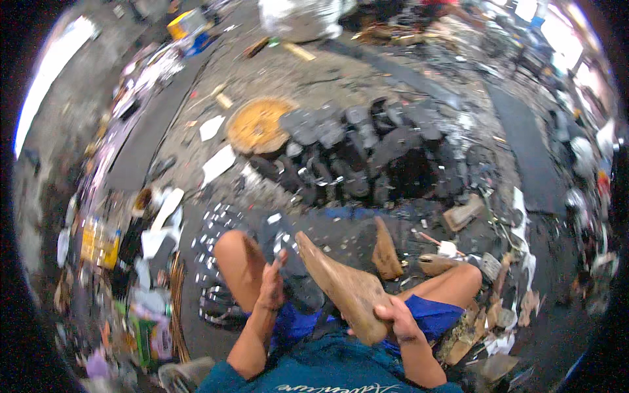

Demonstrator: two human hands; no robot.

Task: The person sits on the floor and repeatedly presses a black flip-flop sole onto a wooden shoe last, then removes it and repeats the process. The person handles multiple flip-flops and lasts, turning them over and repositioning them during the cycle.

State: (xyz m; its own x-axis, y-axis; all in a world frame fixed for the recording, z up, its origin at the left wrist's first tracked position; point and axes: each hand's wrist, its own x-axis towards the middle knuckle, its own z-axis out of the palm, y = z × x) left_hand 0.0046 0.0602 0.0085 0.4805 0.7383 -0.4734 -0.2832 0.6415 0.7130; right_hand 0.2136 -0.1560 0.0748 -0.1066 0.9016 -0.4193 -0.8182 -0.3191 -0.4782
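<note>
My right hand [398,319] is closed around the heel end of a brown wooden shoe last [344,278], whose narrow toe points up and to the left. My left hand [272,283] is at the edge of a black sandal [304,278] by my left knee; its thumb shows and the other fingers are mostly hidden, apparently wrapped around the sandal. Motion blurs this area. Another wooden last [386,249] stands on the ground between my knees. Just past my right knee lies a third wooden last [436,263].
Ahead is a pile of black footwear [367,147] beside a round wooden block [259,124]. Black pieces with shiny studs [213,275] lie by my left knee. Scraps and a yellow container [99,242] clutter the left; wood blocks [464,213] lie right. A white sack [301,18] stands far ahead.
</note>
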